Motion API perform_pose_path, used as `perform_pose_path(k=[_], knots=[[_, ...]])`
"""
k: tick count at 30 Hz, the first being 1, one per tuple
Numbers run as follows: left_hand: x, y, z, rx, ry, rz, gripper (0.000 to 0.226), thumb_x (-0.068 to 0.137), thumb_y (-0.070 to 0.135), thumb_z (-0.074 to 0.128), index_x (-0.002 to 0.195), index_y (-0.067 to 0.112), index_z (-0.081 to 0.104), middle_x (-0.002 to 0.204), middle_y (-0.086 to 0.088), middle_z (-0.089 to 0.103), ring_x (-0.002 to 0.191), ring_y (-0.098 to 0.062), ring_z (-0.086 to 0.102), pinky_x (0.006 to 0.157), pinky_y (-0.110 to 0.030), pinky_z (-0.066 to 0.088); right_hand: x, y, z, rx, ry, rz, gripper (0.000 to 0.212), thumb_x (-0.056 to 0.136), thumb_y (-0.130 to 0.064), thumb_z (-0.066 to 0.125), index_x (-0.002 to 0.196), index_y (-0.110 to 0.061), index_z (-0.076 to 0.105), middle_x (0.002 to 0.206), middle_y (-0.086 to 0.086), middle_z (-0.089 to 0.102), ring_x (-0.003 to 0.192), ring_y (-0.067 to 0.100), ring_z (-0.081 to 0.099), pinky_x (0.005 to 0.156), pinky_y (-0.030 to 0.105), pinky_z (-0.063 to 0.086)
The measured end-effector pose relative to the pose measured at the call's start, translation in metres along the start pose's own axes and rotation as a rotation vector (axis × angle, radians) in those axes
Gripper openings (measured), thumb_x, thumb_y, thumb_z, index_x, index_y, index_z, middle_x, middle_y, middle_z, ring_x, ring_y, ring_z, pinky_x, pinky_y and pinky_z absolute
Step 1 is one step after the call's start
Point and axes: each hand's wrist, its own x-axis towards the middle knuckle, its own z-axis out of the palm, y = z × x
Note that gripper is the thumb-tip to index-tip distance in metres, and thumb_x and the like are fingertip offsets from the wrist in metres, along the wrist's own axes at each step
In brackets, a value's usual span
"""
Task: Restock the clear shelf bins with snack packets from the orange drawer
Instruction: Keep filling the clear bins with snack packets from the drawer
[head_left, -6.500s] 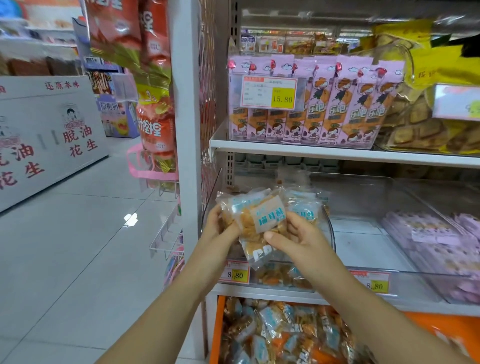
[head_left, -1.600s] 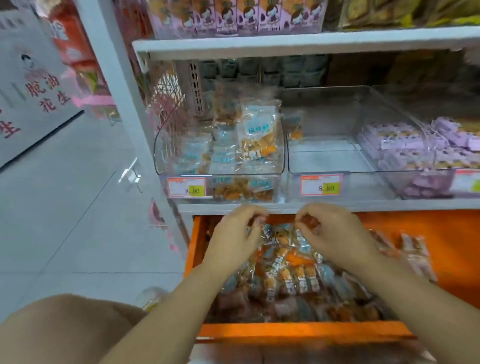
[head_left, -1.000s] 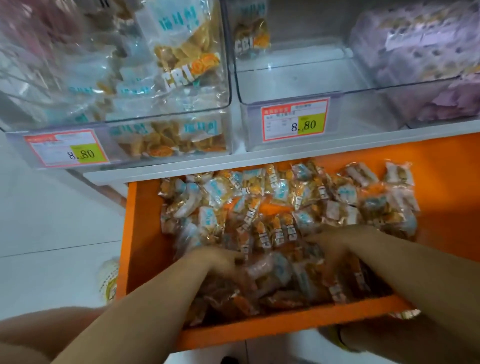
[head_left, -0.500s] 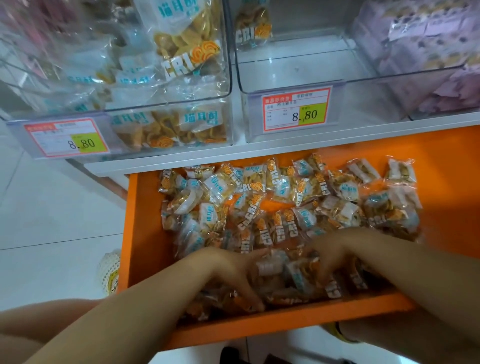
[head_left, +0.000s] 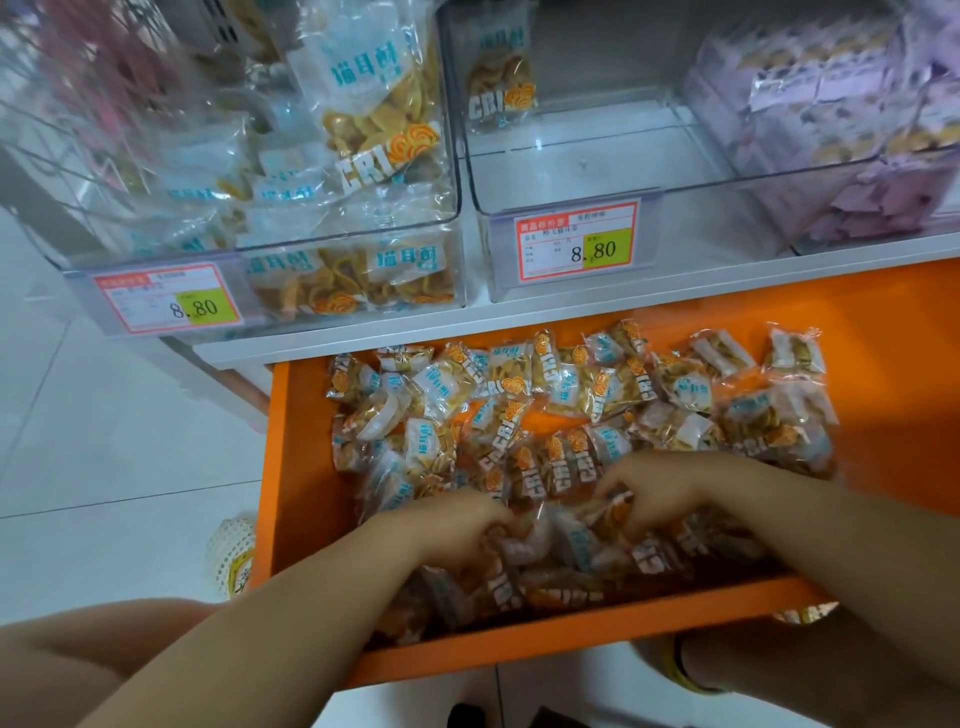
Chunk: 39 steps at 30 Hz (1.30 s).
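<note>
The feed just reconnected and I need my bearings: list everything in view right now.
orange drawer: one, orange, pulled out below the shelf.
snack packets: many, clear with orange and blue print, heaped in the drawer; more in the left bin.
left bin: one, clear, on the shelf, partly filled.
middle bin: one, clear, right of it; a single packet at the back.
right bin: one, clear, at the right edge.
purple packets: many, purple, in the right bin.
price tags: two, red and yellow, on the left and middle bin fronts.
shelf: one, white, above the drawer.
hands: left hand and right hand, both gripping packets near the drawer's front.
</note>
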Motion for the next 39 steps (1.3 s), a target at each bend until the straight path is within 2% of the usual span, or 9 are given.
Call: perform_pose_path(k=[4,10,14,18,22,27,32,37,39], knots=[[-0.020,-0.004,-0.019,-0.094,0.150,-0.022,0.043,0.087,0.018,0.066,0.129,0.025,0.057,0.117,0.003,0.062,0.096,-0.010,0.057,0.084,-0.025,0.046,-0.021,-0.013,-0.012,0.051,0.176,-0.053,0.053,0.080,-0.024,0.073,0.130,-0.019,0.054,0.121,-0.006,0.055,0.084,-0.002,0.044,0.068,0.014,0.034],[-0.080,0.007,-0.056,-0.202,0.398,-0.010,0.052,0.085,0.024,0.071,0.132,0.035,0.053,0.123,0.006,0.058,0.088,-0.013,0.063,0.080,-0.020,0.048,-0.078,-0.045,-0.027,0.096,0.512,-0.070,0.064,0.080,-0.031,0.073,0.138,-0.024,0.047,0.143,-0.004,0.046,0.122,0.010,0.048,0.097,0.021,0.035],[-0.132,0.027,-0.072,-0.256,0.625,0.008,0.050,0.084,0.026,0.072,0.129,0.040,0.055,0.114,-0.003,0.066,0.094,-0.022,0.065,0.081,-0.025,0.048,-0.119,-0.069,-0.035,0.146,0.760,-0.137,0.060,0.078,-0.032,0.075,0.133,-0.025,0.053,0.131,-0.008,0.056,0.108,0.001,0.051,0.077,0.005,0.036],[-0.180,0.050,-0.076,-0.318,0.798,0.026,0.045,0.084,0.025,0.072,0.124,0.039,0.058,0.063,0.014,0.052,0.049,0.000,0.049,0.051,-0.012,0.035,-0.145,-0.093,-0.038,0.240,0.878,-0.233,0.056,0.076,-0.032,0.077,0.128,-0.025,0.059,0.125,-0.011,0.061,0.104,-0.001,0.055,0.076,0.008,0.037],[-0.217,0.068,-0.082,-0.340,0.878,0.087,0.045,0.081,0.034,0.074,0.120,0.049,0.055,0.109,0.007,0.067,0.085,-0.005,0.064,0.077,-0.010,0.045,-0.176,-0.111,-0.046,0.222,0.959,-0.312,0.057,0.074,-0.037,0.077,0.128,-0.030,0.059,0.121,-0.016,0.061,0.105,-0.001,0.057,0.076,0.002,0.037],[-0.238,0.105,-0.119,-0.436,1.099,0.242,0.041,0.080,0.032,0.074,0.115,0.048,0.060,0.093,0.018,0.063,0.074,-0.002,0.066,0.069,-0.016,0.049,-0.220,-0.118,-0.076,0.233,1.232,-0.390,0.045,0.077,-0.032,0.075,0.118,-0.038,0.057,0.106,-0.025,0.058,0.092,-0.006,0.058,0.072,0.007,0.043],[-0.189,0.143,-0.188,-0.466,1.284,0.437,0.035,0.086,0.024,0.070,0.118,0.033,0.063,0.120,0.010,0.057,0.098,-0.007,0.059,0.086,-0.015,0.047,-0.208,-0.096,-0.120,0.546,1.406,-0.551,0.035,0.082,-0.013,0.071,0.113,-0.026,0.061,0.097,-0.019,0.066,0.082,-0.011,0.062,0.065,0.004,0.045],[-0.108,0.148,-0.229,-0.695,1.210,0.449,0.023,0.086,0.016,0.070,0.103,0.030,0.064,0.105,0.002,0.063,0.081,-0.008,0.062,0.078,-0.027,0.055,-0.165,-0.057,-0.149,0.718,1.452,-0.357,0.022,0.084,-0.019,0.069,0.106,-0.025,0.066,0.086,-0.010,0.069,0.081,0.010,0.066,0.071,0.030,0.054],[-0.087,0.142,-0.232,-0.713,1.186,0.362,0.016,0.088,0.015,0.067,0.102,0.022,0.065,0.094,0.005,0.065,0.067,0.002,0.059,0.068,-0.017,0.052,-0.153,-0.043,-0.153,0.646,1.416,-0.247,0.018,0.085,-0.024,0.068,0.103,-0.022,0.070,0.080,0.001,0.071,0.075,0.023,0.065,0.070,0.040,0.051]])
